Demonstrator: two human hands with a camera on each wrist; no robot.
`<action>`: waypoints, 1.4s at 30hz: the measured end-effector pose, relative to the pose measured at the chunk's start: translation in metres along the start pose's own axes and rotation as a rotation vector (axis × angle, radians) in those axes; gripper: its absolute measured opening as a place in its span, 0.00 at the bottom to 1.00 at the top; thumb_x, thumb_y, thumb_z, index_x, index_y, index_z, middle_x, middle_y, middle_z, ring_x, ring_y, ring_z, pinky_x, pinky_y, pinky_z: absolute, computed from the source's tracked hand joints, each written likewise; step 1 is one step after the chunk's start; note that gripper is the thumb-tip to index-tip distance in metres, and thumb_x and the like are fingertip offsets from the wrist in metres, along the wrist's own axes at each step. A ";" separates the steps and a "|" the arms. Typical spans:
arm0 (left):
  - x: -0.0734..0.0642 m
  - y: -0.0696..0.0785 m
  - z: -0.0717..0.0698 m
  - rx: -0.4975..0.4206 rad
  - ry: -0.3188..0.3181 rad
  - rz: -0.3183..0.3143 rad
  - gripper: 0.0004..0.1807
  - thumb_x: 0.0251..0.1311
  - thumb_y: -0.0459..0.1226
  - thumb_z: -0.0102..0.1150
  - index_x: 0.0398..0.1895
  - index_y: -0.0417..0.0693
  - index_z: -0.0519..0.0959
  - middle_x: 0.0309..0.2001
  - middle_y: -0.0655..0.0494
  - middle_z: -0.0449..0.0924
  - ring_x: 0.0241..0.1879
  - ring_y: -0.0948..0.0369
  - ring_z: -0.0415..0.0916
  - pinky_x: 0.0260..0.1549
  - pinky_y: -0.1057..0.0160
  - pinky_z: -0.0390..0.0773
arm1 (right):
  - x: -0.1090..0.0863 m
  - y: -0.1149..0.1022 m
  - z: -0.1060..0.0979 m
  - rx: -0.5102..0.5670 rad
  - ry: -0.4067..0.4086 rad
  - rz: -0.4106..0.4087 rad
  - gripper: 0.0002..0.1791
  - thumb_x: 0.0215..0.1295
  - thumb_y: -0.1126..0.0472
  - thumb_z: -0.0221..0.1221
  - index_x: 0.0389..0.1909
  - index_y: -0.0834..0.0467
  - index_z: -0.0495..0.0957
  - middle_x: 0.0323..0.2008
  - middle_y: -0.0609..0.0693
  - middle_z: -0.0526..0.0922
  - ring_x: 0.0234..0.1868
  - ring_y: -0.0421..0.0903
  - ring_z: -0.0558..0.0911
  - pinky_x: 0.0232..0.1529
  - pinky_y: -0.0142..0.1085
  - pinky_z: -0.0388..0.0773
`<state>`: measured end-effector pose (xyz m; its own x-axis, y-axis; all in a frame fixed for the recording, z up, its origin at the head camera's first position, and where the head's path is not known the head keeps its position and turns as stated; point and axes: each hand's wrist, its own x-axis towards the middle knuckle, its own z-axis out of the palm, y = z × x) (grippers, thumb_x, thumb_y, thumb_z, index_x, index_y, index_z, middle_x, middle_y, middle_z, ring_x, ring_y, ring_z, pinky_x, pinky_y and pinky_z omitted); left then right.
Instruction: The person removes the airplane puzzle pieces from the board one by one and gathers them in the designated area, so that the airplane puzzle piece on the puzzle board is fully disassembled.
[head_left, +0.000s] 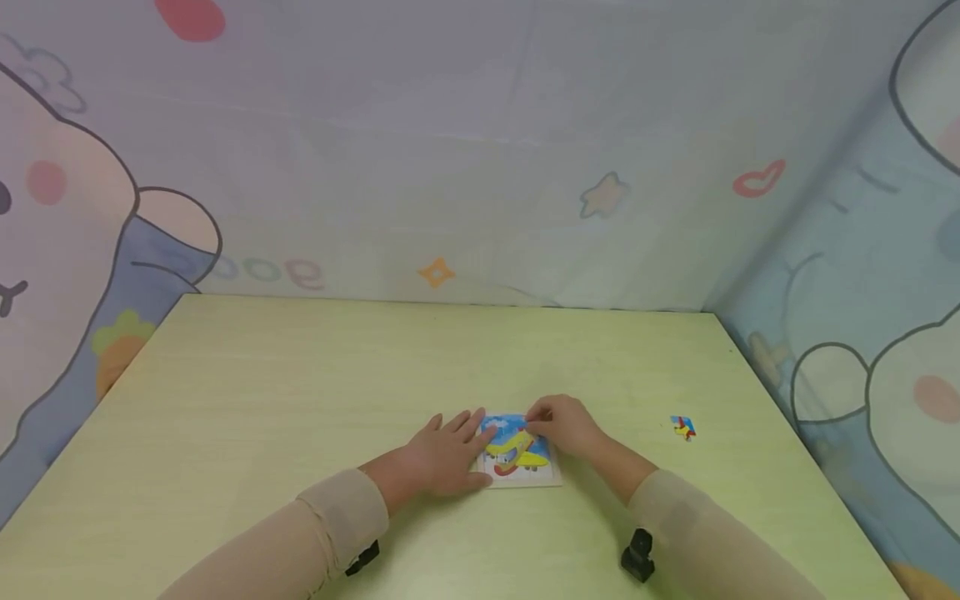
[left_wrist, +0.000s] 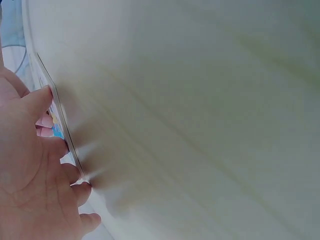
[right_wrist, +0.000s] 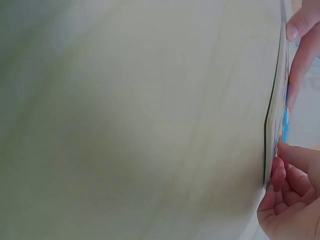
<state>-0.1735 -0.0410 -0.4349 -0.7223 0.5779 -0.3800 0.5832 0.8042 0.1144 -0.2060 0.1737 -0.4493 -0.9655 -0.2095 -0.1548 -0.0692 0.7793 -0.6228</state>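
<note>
A small jigsaw puzzle with a yellow cartoon airplane on blue sky lies flat in a pale frame on the table. My left hand is spread on its left side, with straight fingers and thumb touching the board; the left wrist view shows these fingers along the board edge. At the upper right corner, my right hand has its thumb and curled fingers pinching a puzzle piece, mostly hidden by the fingertips. In the right wrist view those fingertips are low at the board's edge.
One loose puzzle piece, blue, yellow and red, lies on the table to the right. The pale wooden table meets a cartoon-printed cloth wall at the back and sides.
</note>
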 end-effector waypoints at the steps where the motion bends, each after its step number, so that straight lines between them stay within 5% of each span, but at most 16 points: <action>1: 0.000 0.000 0.000 0.000 0.002 0.000 0.41 0.63 0.61 0.43 0.74 0.58 0.46 0.74 0.55 0.37 0.72 0.55 0.37 0.65 0.45 0.44 | 0.001 0.000 -0.001 -0.001 -0.005 0.004 0.03 0.58 0.63 0.63 0.32 0.57 0.82 0.29 0.45 0.79 0.33 0.43 0.75 0.39 0.36 0.75; 20: -0.003 0.002 -0.003 0.023 0.016 -0.003 0.41 0.62 0.61 0.44 0.74 0.58 0.48 0.74 0.54 0.40 0.72 0.55 0.39 0.65 0.45 0.45 | 0.004 -0.001 -0.006 0.092 -0.061 0.050 0.04 0.58 0.61 0.64 0.31 0.59 0.82 0.26 0.46 0.79 0.29 0.42 0.75 0.33 0.32 0.72; 42: -0.003 0.006 -0.005 0.043 0.015 0.000 0.40 0.63 0.60 0.44 0.74 0.54 0.49 0.74 0.51 0.41 0.72 0.55 0.40 0.65 0.46 0.48 | 0.005 0.002 -0.010 0.170 -0.093 0.083 0.07 0.59 0.60 0.63 0.34 0.61 0.82 0.28 0.46 0.81 0.31 0.41 0.76 0.38 0.34 0.74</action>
<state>-0.1703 -0.0373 -0.4282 -0.7274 0.5802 -0.3664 0.5987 0.7975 0.0743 -0.2134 0.1803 -0.4431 -0.9381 -0.2088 -0.2764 0.0606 0.6868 -0.7243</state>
